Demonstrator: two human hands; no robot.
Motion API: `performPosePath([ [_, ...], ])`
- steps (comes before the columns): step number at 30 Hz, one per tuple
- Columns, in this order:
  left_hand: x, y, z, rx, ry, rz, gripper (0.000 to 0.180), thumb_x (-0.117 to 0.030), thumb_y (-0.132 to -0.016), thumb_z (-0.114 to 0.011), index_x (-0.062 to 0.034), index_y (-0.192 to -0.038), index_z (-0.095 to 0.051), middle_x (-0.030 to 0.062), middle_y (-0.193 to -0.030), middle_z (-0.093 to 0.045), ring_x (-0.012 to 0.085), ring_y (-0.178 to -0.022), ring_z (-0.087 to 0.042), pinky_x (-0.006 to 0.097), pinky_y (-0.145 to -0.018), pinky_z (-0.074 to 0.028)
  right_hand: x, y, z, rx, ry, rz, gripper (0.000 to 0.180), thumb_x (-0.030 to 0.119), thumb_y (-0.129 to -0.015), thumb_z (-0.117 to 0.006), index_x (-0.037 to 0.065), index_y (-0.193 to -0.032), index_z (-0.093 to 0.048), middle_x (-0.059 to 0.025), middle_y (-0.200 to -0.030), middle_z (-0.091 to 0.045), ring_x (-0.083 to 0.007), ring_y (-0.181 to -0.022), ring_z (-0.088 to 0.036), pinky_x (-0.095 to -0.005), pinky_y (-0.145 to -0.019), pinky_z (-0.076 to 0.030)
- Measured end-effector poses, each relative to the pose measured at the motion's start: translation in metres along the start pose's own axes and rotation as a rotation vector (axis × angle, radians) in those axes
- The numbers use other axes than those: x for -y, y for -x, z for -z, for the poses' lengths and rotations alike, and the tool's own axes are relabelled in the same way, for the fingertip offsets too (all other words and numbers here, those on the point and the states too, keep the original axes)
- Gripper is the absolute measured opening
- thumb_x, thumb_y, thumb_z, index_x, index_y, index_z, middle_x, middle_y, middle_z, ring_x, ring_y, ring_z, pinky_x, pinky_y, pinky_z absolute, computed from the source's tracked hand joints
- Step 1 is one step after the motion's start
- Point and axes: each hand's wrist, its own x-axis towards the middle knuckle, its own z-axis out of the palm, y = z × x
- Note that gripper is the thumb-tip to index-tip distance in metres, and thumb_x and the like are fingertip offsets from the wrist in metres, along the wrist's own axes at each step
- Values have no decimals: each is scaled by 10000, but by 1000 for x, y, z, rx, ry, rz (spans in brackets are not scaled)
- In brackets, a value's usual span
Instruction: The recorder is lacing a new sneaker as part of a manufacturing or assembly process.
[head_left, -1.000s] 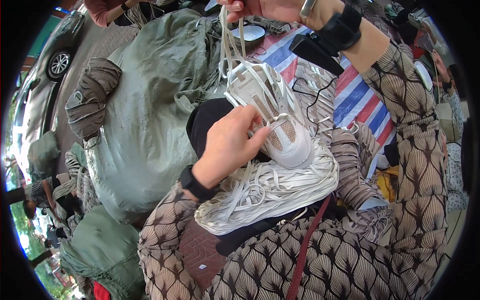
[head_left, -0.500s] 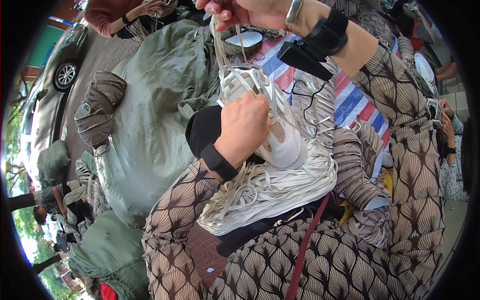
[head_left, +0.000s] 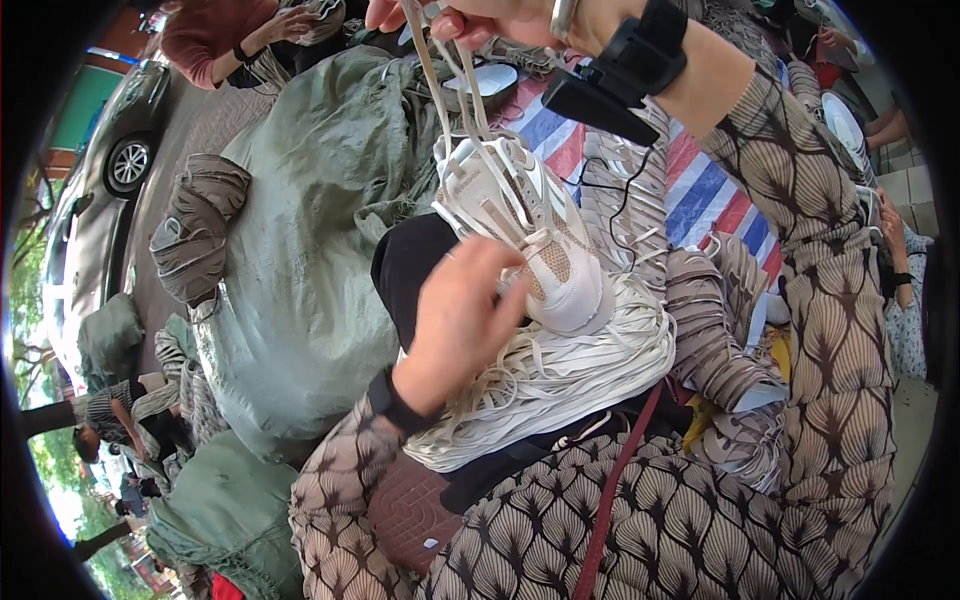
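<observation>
A white and beige sneaker shoe part (head_left: 575, 300) rests toe toward me on a bundle of white shoelaces (head_left: 540, 400) across my lap. White lace is threaded through its eyelets. At the top edge my right hand (head_left: 500, 22) is closed on the lace ends (head_left: 445, 85), which run up taut from the far end of the shoe. The picture's edge cuts off some of its fingers. My left hand (head_left: 465, 315) is beside the shoe's left side, somewhat blurred, its thumb apart from the bent fingers and nothing visible in it.
A large grey-green sack (head_left: 310, 240) stands on the left, with a bundle of brown-grey shoe parts (head_left: 200, 230) on it. Stacked shoe parts (head_left: 705, 310) lie on the right by a striped sheet (head_left: 700, 205). Another person's hand (head_left: 285, 25) is at the far left.
My left hand has let go of the shoe's laced front and drawn back toward the lower left. The laces in my right hand are now pulled straighter and tighter.
</observation>
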Motion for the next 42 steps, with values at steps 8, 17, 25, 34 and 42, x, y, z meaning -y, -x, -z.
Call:
performPosePath([
  [8, -21, 22, -37, 204, -234, -317, 489, -98, -759, -638, 86, -1202, -546, 194, -1318, -539, 301, -1211, -522, 380, -1003, -419, -7, -77, -16, 211, -180, -223, 240, 184, -994, -431, -5, -1040, -570, -98, -840, -667, -106, -551, -510, -246, -415, -385],
  [17, -18, 24, -30, 210, -233, -297, 556, -90, -730, -601, 91, -1249, -517, 198, -1346, -517, 309, -1225, -518, 371, -998, -431, -20, -105, -45, 363, 138, -371, 224, 179, -994, -430, 2, -1021, -565, -79, -816, -647, -107, -560, -507, -247, -439, -395],
  [25, 49, -27, 20, -99, 499, 334, 277, -119, -886, -676, 19, -1109, -585, 59, -1027, -606, 72, -800, -559, 238, -733, -488, -12, -93, -52, 473, 401, -434, 211, 174, -995, -429, 9, -1003, -560, -62, -795, -630, -108, -568, -504, -248, -461, -403],
  [34, 55, -39, 8, 90, 967, 105, 369, -262, -1030, -434, 11, -932, -662, 88, -1084, -649, 192, -1064, -580, 313, -964, -416, 9, -44, -34, 538, 651, -458, 199, 168, -996, -428, 16, -983, -555, -42, -771, -610, -110, -576, -501, -249, -485, -413],
  [42, 51, -35, 23, -100, 1331, 210, 421, -288, -1046, -366, 26, -1033, -646, 123, -1078, -666, 175, -1046, -589, 320, -984, -419, -45, 35, 5, 819, 496, -460, 286, 251, -957, -535, 12, -1029, -676, -67, -818, -693, -103, -598, -647, -228, -543, -542],
])
